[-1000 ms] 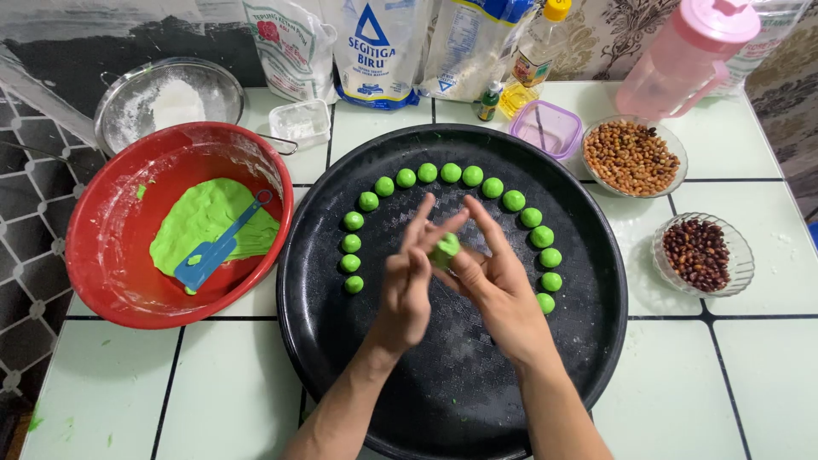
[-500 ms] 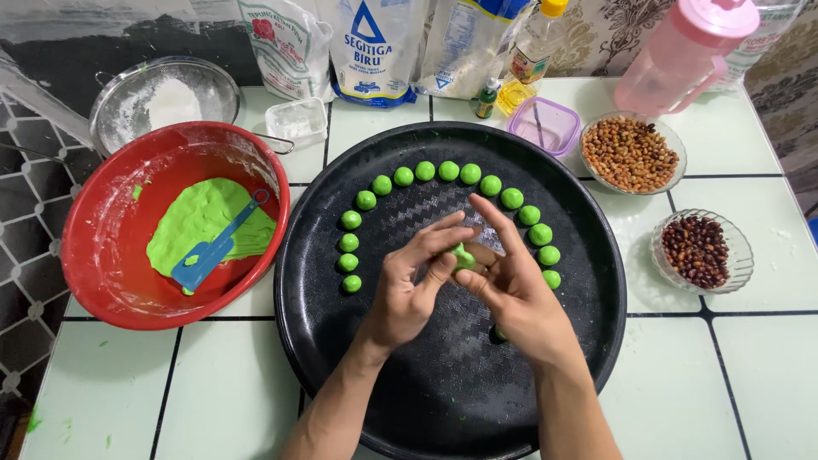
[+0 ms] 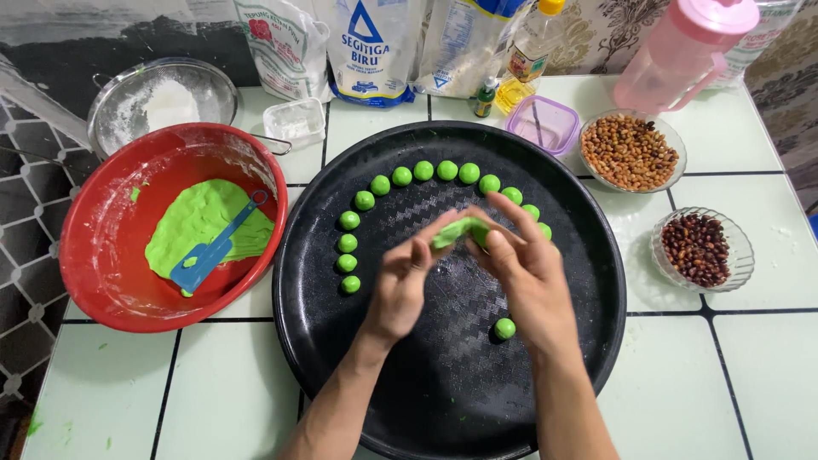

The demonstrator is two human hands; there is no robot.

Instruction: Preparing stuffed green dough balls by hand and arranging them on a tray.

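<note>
At frame centre, over the black tray [image 3: 341,358], left hand [image 3: 400,285] and right hand [image 3: 524,273] pinched green dough [image 3: 460,230], now flattened from the earlier ball; shaping underway.

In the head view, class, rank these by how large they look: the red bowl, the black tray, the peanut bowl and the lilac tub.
1. Black tray, largest.
2. Red bowl.
3. Peanut bowl.
4. Lilac tub, smallest.
The tub lies slightly farther from the camera than the peanut bowl, so that last gap is less sure.

Probably a home kitchen: tiled counter [image 3: 750,358], flour bags [image 3: 371,47], oil bottle [image 3: 530,51].
</note>
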